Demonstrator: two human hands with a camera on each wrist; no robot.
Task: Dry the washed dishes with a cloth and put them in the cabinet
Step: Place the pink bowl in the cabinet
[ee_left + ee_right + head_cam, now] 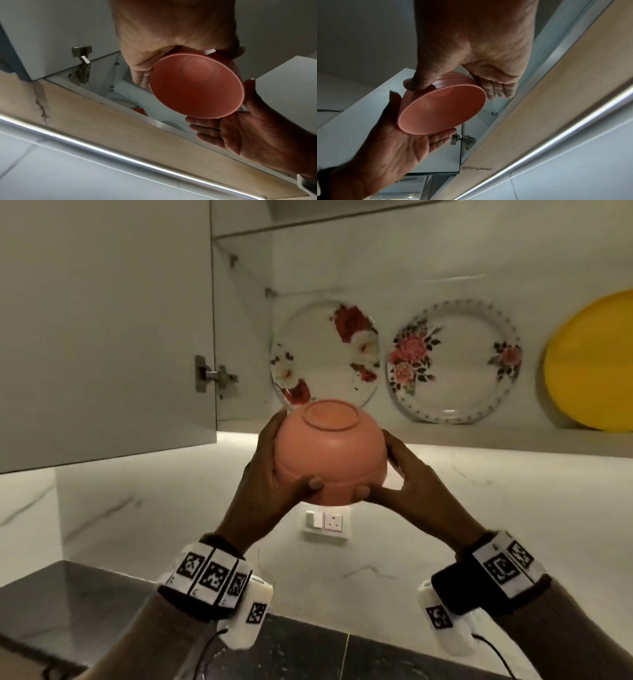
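Cupping upturned pink bowl (pixel 330 451), left hand (pixel 265 474) and right hand (pixel 416 479) clasping its sides

Dim warm light, under-cabinet strip glare (pixel 120 155), soft blur

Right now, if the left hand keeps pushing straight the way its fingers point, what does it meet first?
Probably the rose plate leaning at the cabinet's back. The left hand and right hand hold the pink bowl just below the shelf edge, so depth is uncertain.

Salmon-pink bowl (pixel 330 453); two white plates, red-rose (pixel 325 354) and pink-floral with dotted rim (pixel 454 361); plain yellow plate (pixel 592 364).
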